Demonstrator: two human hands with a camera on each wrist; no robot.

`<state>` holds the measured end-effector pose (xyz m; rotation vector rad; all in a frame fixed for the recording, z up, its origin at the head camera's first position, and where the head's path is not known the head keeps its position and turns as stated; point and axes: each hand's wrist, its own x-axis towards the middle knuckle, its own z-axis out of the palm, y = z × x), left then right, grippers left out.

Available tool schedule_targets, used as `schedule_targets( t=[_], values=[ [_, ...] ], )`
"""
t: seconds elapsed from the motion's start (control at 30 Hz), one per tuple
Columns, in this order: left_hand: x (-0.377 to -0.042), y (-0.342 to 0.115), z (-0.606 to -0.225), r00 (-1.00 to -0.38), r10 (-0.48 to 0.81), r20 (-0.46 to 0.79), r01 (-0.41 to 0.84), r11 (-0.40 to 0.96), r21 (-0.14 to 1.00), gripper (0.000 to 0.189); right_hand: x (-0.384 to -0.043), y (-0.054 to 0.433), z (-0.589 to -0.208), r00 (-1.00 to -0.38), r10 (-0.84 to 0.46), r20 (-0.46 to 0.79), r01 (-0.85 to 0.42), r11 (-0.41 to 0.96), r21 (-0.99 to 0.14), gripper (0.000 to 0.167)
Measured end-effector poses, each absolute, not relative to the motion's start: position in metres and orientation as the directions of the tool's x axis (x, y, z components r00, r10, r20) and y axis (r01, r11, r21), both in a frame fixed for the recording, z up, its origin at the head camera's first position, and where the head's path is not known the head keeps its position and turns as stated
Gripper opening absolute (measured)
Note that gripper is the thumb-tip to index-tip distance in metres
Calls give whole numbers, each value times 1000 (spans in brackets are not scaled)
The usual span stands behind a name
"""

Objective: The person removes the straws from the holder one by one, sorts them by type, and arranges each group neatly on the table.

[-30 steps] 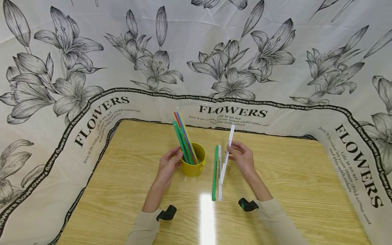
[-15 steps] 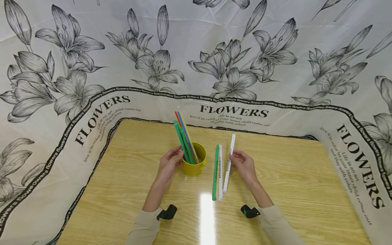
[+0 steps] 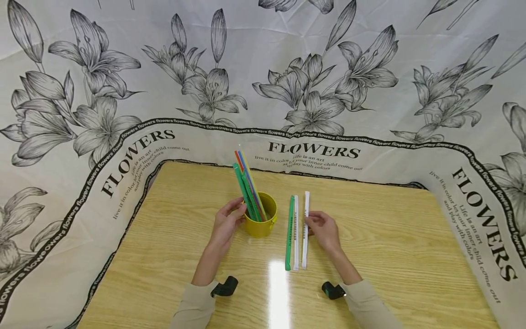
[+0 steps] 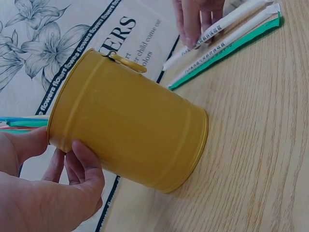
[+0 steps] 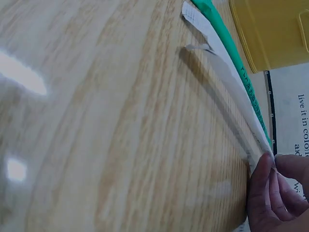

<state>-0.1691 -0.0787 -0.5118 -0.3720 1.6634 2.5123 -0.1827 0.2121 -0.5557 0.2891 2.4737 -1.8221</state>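
Note:
My left hand (image 3: 225,221) grips the rim of a small yellow bucket (image 3: 259,230), thumb at the rim and fingers against its outer side, as the left wrist view shows. Green wrapped straws (image 3: 239,179) and red, blue and yellow straws lean inside it toward the back left. Between thumb and fingers, my right hand (image 3: 326,230) pinches a white paper-wrapped straw (image 3: 304,253) low over the table. Left of that straw lie a second white wrapped straw (image 3: 296,251) and a green wrapped straw (image 3: 289,242), side by side and roughly parallel to it.
A wooden table (image 3: 390,256) carries everything, with a bright light reflection near its front. White cloth (image 3: 230,105) printed with flowers and lettering hangs around the back and sides. Black wrist cameras (image 3: 225,286) sit at both sleeves.
The white straw in my right hand has come down toward the front and swung from a slant to nearly parallel with the other two. My left hand and the bucket have stayed put.

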Motion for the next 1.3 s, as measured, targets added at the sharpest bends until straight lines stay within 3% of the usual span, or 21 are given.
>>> schedule_targets(
  t=[0.33,0.87,1.3],
  values=[
    [-169,-78,-512,-966,-49,-252,-214,-391,895,36,-181,201,-558,-992,124,-38,91,462,-882,20],
    [-169,-78,-513,-970,-47,-239,-201,-398,895,36,-181,195,-546,-995,99,24,38,579,-815,19],
    [-168,-79,-512,-965,-36,-258,-223,-398,890,38,-196,181,-510,-997,12,79,-64,477,-877,22]
  ],
)
